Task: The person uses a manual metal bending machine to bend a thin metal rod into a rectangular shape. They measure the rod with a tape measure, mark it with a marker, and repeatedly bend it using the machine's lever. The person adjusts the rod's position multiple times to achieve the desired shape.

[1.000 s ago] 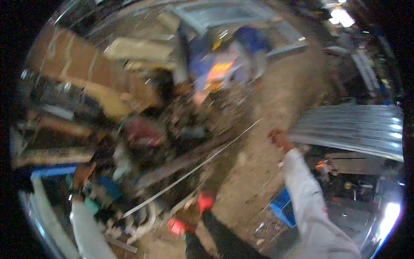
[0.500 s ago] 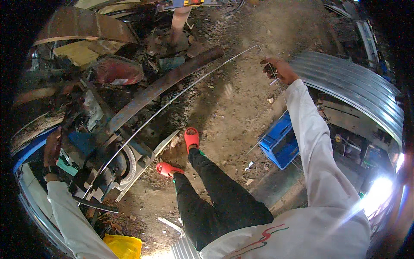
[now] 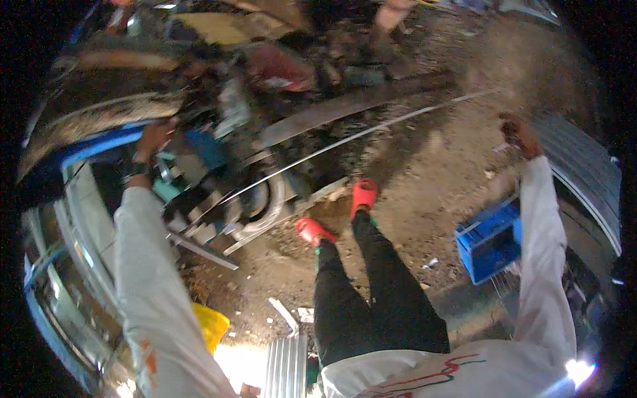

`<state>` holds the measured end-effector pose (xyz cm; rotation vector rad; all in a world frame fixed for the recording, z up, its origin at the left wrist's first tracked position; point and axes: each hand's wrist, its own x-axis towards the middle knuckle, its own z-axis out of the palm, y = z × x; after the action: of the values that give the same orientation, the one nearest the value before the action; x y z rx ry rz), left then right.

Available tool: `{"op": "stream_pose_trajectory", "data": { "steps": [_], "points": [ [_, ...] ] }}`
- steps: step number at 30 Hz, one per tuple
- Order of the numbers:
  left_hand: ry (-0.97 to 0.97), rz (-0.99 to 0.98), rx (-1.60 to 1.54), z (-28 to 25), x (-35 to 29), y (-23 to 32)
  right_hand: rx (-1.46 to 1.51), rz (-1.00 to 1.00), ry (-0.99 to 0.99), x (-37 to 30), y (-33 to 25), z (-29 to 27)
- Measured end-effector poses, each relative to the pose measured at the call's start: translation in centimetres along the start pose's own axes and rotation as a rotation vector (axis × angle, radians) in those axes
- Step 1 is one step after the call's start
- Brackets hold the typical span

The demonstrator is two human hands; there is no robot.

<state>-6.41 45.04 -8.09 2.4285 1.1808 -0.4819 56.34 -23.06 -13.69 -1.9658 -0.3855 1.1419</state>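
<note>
Between left hand (image 3: 154, 140) and right hand (image 3: 522, 137): long thin pale rod (image 3: 345, 140), slanting forward-right, tip nearer right hand; cannot tell either grip.

A scrapyard or rough workshop, by the look of it. Bare dirt ground (image 3: 424, 176), a corrugated metal sheet (image 3: 584, 159) and a jumbled scrap heap (image 3: 298, 127) show it.

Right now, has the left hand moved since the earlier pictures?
No, not visibly: the left hand stays beside the blue frame's right end.
</note>
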Motion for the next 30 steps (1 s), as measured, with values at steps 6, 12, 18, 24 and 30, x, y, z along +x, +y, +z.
{"op": "stream_pose_trajectory", "data": {
  "steps": [6,12,18,24,30],
  "points": [
    [0.562,-0.020,-0.398,1.5,-20.0,24.2,0.061,0.184,0.197,-1.4,0.8,-1.6],
    [0.598,-0.457,-0.231,12.1,-38.1,15.6,-0.002,0.131,0.199,1.4,0.9,-0.6],
    [0.178,-0.511,-1.803,5.9,-35.4,18.5,-0.048,0.184,0.232,3.0,0.8,0.0],
    [0.179,-0.599,-1.657,9.5,-33.4,18.6,-0.053,0.115,0.218,3.2,4.5,-2.2],
    [0.675,-0.602,-0.340,9.0,-32.0,4.7,-0.025,0.185,0.316,2.1,2.4,-0.2]
  ]
}}
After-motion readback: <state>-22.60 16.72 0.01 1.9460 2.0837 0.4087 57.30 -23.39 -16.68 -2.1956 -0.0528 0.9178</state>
